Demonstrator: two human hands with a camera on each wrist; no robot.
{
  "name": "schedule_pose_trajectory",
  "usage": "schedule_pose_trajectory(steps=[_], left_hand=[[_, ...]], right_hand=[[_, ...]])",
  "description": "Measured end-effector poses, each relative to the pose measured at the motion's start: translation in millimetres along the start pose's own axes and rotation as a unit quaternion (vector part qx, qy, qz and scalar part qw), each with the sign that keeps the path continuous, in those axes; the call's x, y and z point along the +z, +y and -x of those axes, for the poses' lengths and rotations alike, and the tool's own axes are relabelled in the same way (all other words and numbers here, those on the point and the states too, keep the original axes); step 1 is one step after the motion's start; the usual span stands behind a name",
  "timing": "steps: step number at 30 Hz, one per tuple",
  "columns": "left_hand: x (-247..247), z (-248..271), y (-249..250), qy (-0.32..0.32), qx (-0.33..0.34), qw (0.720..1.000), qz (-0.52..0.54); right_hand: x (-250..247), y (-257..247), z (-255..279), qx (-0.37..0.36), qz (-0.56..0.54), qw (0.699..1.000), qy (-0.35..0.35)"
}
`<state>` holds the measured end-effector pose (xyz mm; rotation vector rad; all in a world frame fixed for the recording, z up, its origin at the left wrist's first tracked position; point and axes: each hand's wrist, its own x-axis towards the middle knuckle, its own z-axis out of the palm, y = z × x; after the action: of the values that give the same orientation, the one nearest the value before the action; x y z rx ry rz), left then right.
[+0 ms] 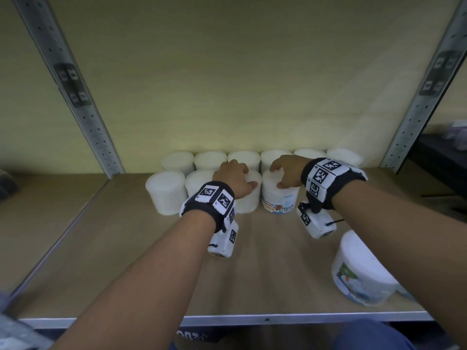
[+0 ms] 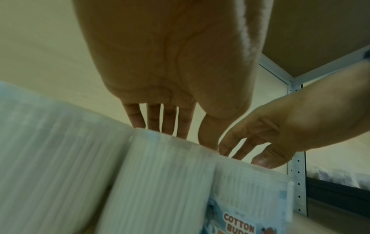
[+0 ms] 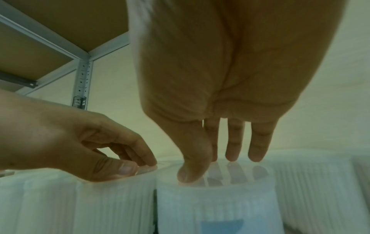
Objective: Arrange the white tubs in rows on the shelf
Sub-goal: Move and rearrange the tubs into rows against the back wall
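Tubs stand in two rows at the back of the shelf (image 1: 126, 248): six in the back row (image 1: 276, 157) against the wall, four in the front row. The left hand (image 1: 233, 179) grips the third front tub (image 1: 250, 198) from above, fingers and thumb curled over its lid. The right hand (image 1: 285, 173) holds the labelled tub (image 1: 279, 195) just beside it in the same way, thumb at the near rim and fingers over the far edge. One more tub (image 1: 361, 271) stands apart near the front right edge of the shelf.

The head view hides the fingertips behind the knuckles. The left wrist view shows the left fingers (image 2: 154, 117) reaching down onto the tub's top edge, and reads "COTTON BUDS" on the neighbour's label (image 2: 239, 223). The right wrist view shows the right thumb (image 3: 192, 166) pressed on the clear lid with the fingers' reflections in it, and the two tubs nearly touching.
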<state>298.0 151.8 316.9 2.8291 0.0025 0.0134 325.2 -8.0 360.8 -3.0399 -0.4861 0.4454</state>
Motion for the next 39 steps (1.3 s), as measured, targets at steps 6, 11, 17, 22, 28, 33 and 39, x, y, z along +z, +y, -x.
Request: schedule_pose_trajectory(steps=[6, 11, 17, 22, 28, 33, 39], left_hand=[[-1, 0, 1, -0.001, 0.000, 1.000, -0.001], [0, 0, 1, -0.006, -0.001, 1.000, -0.001], [-1, -1, 1, -0.007, 0.000, 1.000, -0.006], [-1, 0, 1, -0.005, -0.001, 1.000, -0.003], [-2, 1, 2, -0.001, 0.000, 1.000, 0.000], [-2, 1, 2, -0.001, 0.000, 1.000, -0.002], [-4, 1, 3, -0.014, 0.003, 1.000, -0.015]], right_hand=[[-2, 2, 0, -0.013, -0.015, 1.000, 0.013], [2, 0, -3, 0.036, 0.030, 0.998, 0.049], [5, -1, -5, 0.039, 0.039, 0.997, 0.052], [3, 2, -3, 0.019, 0.022, 0.999, 0.031], [-3, 5, -1, -0.013, -0.002, 1.000, -0.002], [-2, 6, -3, -0.029, 0.003, 1.000, -0.002], [-1, 9, -3, -0.043, 0.011, 0.999, 0.009]])
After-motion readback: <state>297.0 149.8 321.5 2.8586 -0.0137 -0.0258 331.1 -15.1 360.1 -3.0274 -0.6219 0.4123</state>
